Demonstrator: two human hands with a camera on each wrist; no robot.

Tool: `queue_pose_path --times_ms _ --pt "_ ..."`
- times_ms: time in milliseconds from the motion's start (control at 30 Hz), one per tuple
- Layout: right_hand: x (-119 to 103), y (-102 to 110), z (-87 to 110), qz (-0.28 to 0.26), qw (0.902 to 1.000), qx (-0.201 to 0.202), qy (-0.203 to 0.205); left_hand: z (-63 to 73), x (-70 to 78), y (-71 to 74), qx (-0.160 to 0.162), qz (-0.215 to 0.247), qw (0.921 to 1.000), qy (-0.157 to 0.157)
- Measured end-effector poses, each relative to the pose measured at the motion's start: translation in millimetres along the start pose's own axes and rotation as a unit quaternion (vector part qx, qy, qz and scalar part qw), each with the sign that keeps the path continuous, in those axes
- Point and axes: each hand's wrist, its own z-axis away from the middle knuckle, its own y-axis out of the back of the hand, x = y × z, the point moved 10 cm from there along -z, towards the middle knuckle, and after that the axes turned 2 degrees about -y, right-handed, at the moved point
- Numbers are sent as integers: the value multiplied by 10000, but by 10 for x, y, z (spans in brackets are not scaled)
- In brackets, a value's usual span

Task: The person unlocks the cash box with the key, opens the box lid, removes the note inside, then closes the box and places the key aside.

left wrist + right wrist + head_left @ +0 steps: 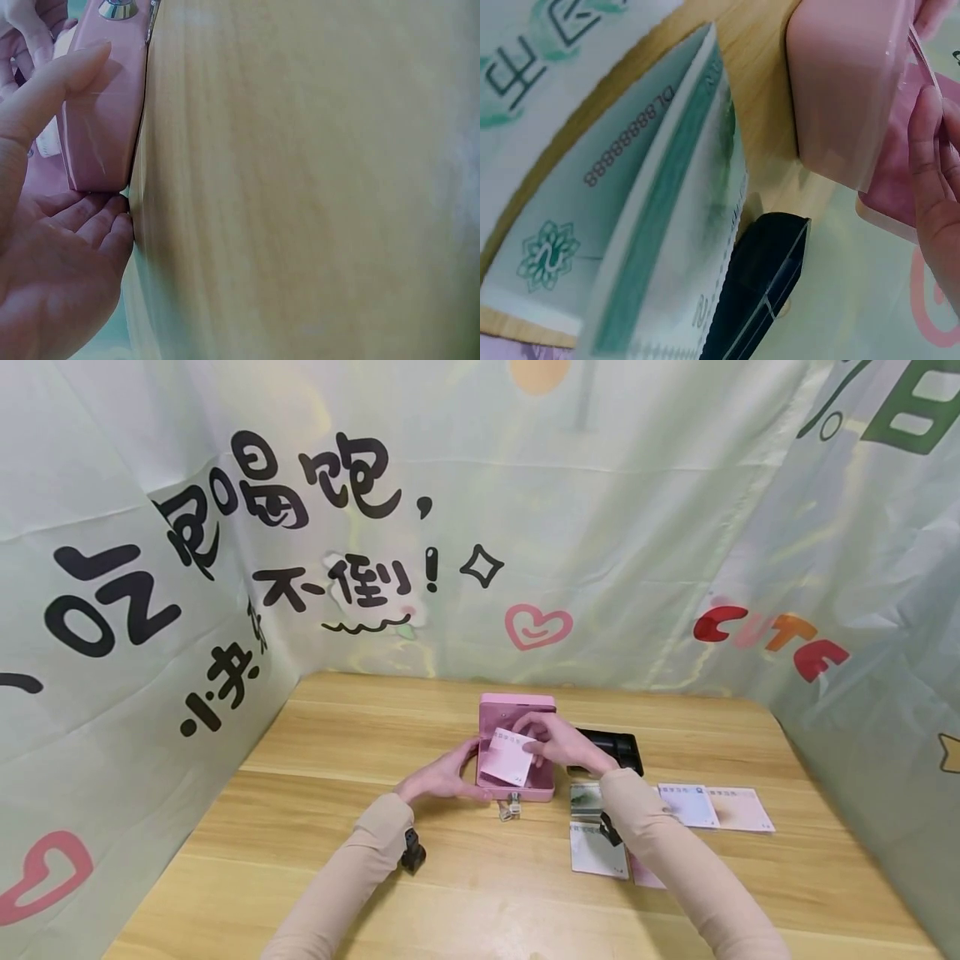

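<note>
A pink metal box stands on the table with its lid raised at the back. My left hand grips its left front corner, thumb on the front wall and fingers against the side. Over the open box, my right hand pinches a folded pink play banknote by its right edge. The note tilts and overlaps the box interior, hiding part of it. A small set of keys hangs at the front lock.
Right of the box lies a black compartment tray. Folded play notes lie nearer: a green one, a pale one, a pink one partly under my right forearm. Farther right are a blue note and a tan note.
</note>
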Motion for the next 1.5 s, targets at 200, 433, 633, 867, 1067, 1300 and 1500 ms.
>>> queue_pose_path --times_ms 200,433,633,867,1067,1300,1500 --pt "-11 119 98 -229 9986 395 -254 0 5 13 11 22 10000 68" --pt "25 281 262 -466 9942 908 -349 9 -2 14 23 8 10000 73" --pt "113 383 450 -842 9888 1156 -438 -5 -10 -2 -35 109 9999 46" --pt "210 492 692 -1040 9811 1523 -582 -21 13 -8 -71 232 9995 -205" --pt "295 534 856 -1286 9746 1713 -647 -27 29 -8 -90 239 9993 -265" --pt "406 578 1082 -1485 9667 1823 -1008 -25 36 -9 -80 148 9996 -240" --pt "464 651 1254 -1593 9626 1914 -1070 -23 10 -11 -69 224 9996 -150"
